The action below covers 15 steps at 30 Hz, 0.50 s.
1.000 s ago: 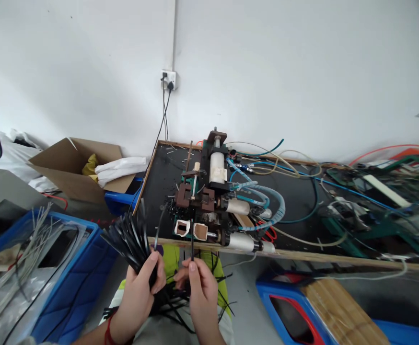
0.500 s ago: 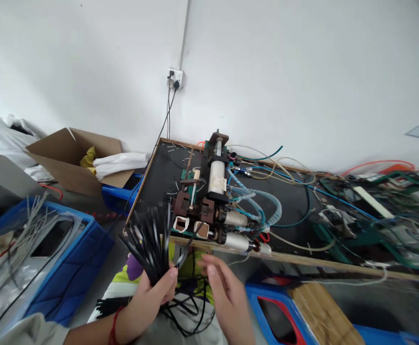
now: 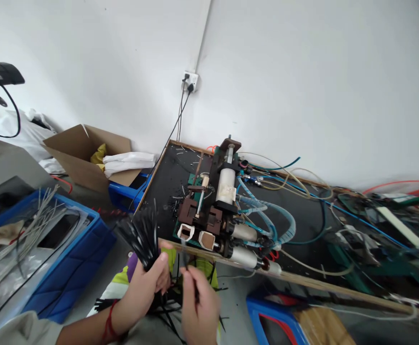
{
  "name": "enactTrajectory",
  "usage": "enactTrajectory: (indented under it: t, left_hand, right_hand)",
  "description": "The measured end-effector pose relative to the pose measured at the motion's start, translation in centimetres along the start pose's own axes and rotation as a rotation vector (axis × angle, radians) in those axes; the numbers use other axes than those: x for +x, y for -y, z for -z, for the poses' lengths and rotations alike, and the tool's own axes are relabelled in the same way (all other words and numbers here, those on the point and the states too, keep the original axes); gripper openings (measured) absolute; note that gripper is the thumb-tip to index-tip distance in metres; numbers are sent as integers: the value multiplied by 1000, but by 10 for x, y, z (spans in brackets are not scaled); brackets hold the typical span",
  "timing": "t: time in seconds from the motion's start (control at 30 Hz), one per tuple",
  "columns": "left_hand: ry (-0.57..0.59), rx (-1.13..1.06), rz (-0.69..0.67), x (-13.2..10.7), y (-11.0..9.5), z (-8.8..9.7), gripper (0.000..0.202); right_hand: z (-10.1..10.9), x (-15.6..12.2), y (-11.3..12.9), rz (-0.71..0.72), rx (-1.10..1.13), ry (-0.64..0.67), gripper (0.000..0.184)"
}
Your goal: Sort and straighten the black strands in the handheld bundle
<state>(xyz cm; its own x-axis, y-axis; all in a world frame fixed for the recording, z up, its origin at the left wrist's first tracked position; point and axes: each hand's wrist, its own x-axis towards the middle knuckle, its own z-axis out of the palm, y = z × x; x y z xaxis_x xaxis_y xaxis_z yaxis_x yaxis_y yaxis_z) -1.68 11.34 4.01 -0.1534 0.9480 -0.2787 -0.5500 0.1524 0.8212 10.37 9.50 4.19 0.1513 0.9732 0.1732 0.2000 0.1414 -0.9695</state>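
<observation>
My left hand (image 3: 143, 292) is wrapped round a bundle of black cables (image 3: 139, 237), whose ends fan out upward above the fist. Beside it, my right hand (image 3: 200, 302) pinches a single black cable (image 3: 183, 254), smeared by motion, with its tip near the machine's front. The pneumatic machine (image 3: 227, 187), with brown clamp blocks and pale cylinders, stands just beyond both hands. Two white-edged openings (image 3: 186, 232) face me at its front. More black cables (image 3: 103, 304) lie across my lap, partly hidden by my hands.
The dark bench (image 3: 173, 165) has a wooden edge and cable scraps on it. A blue crate (image 3: 69, 268) with white wires stands at left, a cardboard box (image 3: 75, 163) behind it. A blue stool (image 3: 267, 311) is under the bench at right. Hoses (image 3: 285, 220) loop rightward.
My right hand has gone from loosely opened to pinching one cable and has moved left, closer to the bundle. The view has shifted, so the bench appears further right.
</observation>
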Motion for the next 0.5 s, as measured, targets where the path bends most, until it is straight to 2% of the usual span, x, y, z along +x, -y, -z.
enactTrajectory:
  t: [0.1,0.2,0.3,0.33,0.4,0.5]
  left_hand:
    - [-38,83,43,3,3,0,41]
    - [-82,125,6,6,5,1,35]
    - [-85,70,24,8,2,0,39]
    - [-66,44,37,8,0,-1,46]
    - [-24,-7,46,8,-6,-5,59]
    - [0,-72,8,10,-13,-8,57]
  right_hand:
    - [-1,2,0,9,-81,234,27]
    - [3,2,-3,-87,-75,311,36]
    - [4,-3,-12,-232,108,401,44]
    - [2,-4,-14,-288,206,387,45]
    - [-2,-4,-18,-384,435,252,45]
    - [-8,4,-17,-489,810,21,39]
